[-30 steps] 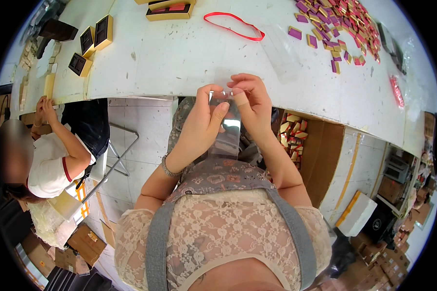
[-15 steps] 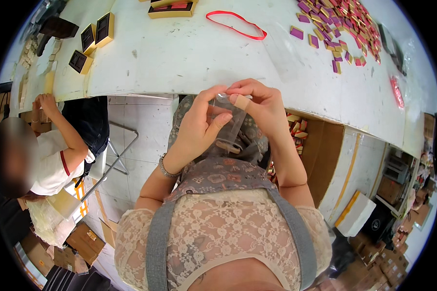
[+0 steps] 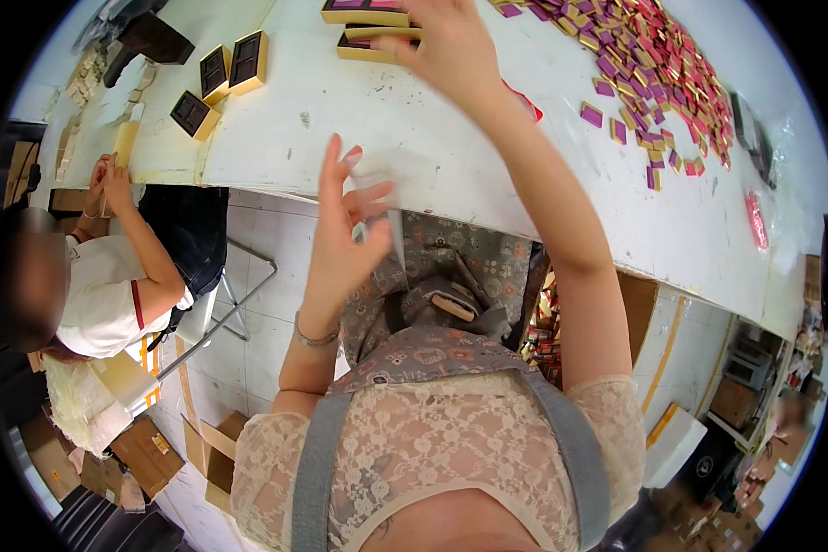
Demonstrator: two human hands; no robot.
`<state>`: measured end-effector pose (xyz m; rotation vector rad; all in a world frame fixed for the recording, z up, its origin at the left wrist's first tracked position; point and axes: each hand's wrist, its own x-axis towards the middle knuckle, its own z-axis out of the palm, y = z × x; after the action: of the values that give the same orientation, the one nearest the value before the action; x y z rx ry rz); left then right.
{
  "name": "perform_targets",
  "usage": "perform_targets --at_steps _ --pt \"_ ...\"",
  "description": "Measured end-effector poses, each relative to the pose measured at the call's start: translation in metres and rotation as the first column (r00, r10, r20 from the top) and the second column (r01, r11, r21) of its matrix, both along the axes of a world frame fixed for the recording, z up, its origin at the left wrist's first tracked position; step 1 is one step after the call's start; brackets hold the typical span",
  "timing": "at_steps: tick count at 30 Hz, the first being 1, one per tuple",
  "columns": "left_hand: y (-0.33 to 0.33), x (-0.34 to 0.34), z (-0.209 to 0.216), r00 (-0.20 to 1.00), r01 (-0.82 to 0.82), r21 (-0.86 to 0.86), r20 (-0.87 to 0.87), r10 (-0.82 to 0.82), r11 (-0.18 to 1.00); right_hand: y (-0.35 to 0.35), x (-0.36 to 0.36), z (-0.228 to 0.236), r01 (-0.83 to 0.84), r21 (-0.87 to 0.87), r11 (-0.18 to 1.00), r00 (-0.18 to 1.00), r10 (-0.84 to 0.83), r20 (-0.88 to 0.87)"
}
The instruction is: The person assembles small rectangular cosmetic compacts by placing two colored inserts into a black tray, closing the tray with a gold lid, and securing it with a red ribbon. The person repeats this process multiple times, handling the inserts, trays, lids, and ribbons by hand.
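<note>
My left hand [image 3: 342, 235] is raised at the table's near edge, fingers spread upward and thumb bent in. Clear plastic film [image 3: 397, 248], apparently a small bag, hangs at its fingers, faint and blurred. My right arm stretches forward over the table. Its hand [image 3: 455, 55] is over the gold-edged boxes at the far edge, with thumb and fingers apart. One gold box [image 3: 363, 51] with a dark inside lies under those fingertips; whether they touch it is unclear. Behind it another gold box [image 3: 363, 14] holds pink-purple pieces. My forearm partly covers a red ribbon loop [image 3: 528, 103].
Three gold boxes with dark inserts [image 3: 248, 63] stand at the left. Many small purple, red and gold pieces [image 3: 653, 83] are heaped at the far right. A co-worker [image 3: 124, 276] sits at the left. A cardboard carton [image 3: 637, 313] stands below the table's edge.
My right hand has let go of the clear plastic and moved forward to the gold boxes. My left hand has shifted slightly left and its fingers have spread. The view has shifted a little.
</note>
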<state>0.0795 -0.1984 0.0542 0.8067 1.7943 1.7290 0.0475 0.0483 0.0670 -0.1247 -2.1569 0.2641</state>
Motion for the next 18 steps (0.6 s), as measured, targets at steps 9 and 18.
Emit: perform_targets --at_steps 9,18 --pt "0.01 -0.076 -0.017 0.577 -0.553 0.594 0.779 -0.245 0.584 0.013 -0.001 -0.019 -0.012 -0.193 0.981 1.0 0.01 -0.01" --pt "0.073 -0.065 -0.03 0.629 -0.611 0.608 0.762 -0.155 0.507 -0.061 0.169 -0.039 -0.314 -0.795 0.519 0.934 0.318 -0.161"
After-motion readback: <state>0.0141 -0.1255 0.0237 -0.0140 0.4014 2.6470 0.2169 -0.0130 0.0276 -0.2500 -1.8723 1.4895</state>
